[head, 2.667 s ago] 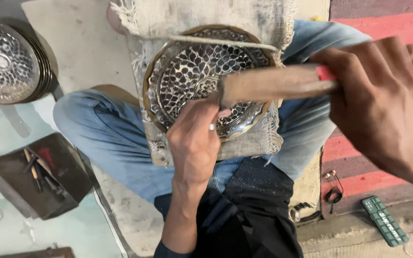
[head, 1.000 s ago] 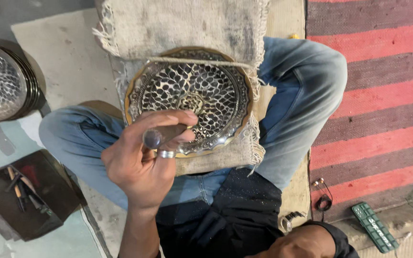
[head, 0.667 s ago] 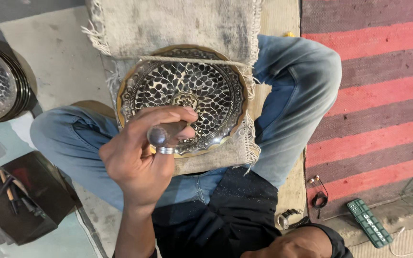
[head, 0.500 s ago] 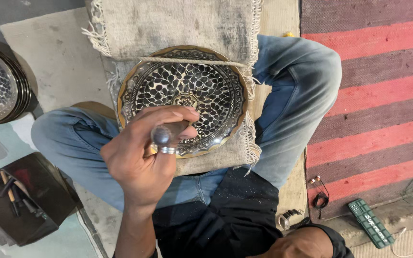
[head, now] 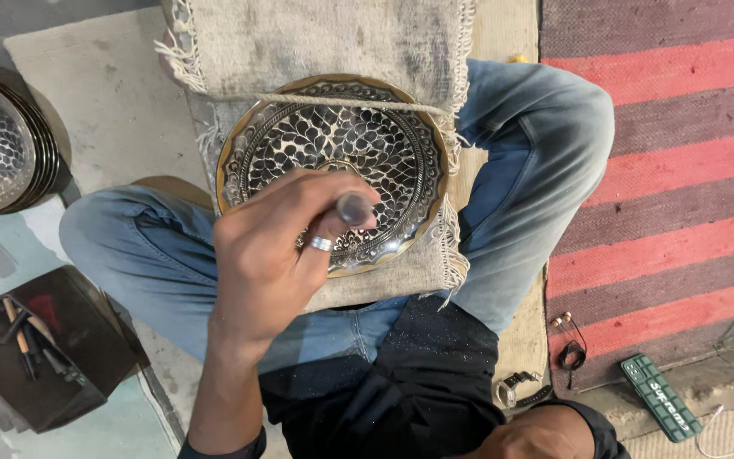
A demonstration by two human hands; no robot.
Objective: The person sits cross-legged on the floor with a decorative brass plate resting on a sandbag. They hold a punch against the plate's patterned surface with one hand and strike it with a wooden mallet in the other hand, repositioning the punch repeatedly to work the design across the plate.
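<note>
Only 1 labelled item seen: flat green rectangular case point(head: 660, 398), laid on floor at lower right, just beside edge of red-striped rug point(head: 664, 170). Pale lettering printed along its length, grid of small cells at 1 end. White cable point(head: 728, 438) seen near it. No signs or screens.

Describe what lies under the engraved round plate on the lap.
The engraved plate rests on coarse burlap cloth, a cord crossing its top. The left hand holding a metal tool hides its lower-left rim and the cloth beneath.
</note>
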